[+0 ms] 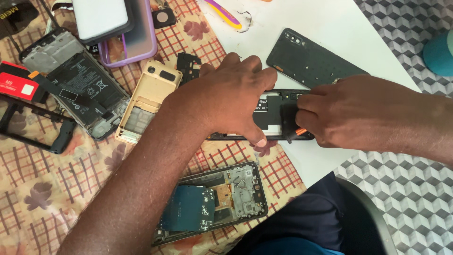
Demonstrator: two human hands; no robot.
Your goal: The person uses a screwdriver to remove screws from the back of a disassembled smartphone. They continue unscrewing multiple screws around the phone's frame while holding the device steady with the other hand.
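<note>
Nearest you is your own left forearm, running up from the bottom edge to your left hand (pixel 226 97), which is spread flat with fingers half curled over the opened black phone (pixel 269 115). It grips nothing; it presses the phone down, thumb tip on the near edge. Your right hand (pixel 349 113) comes in from the right, fingers pinched closed on a small black tool with an orange tip (pixel 296 133), set against the right end of the phone. How deep the tip sits I cannot tell.

The phone lies half on the white board (pixel 330 28) and half on the checked floral cloth (pixel 47 189), directly under both hands.

Outward from there: 1 black back cover (pixel 311 61) lies just beyond your right hand, and 1 stripped phone chassis with a blue patch (pixel 212 203) sits near your left wrist. Farther left are a beige phone shell (pixel 146 99), an open phone with its battery showing (pixel 75 85), a black frame (pixel 33 132), a red battery box (pixel 16 85) and a purple case (pixel 137 42). A purple and yellow pry tool (pixel 226 14) rests at the top.

My judgement on risks: the tool could slip off the edge and gouge the board inside, since you are pushing toward your left thumb. Heavy downward pressure may flex the phone where cloth meets board. Your forearm hangs close over the chassis and could drag it.
</note>
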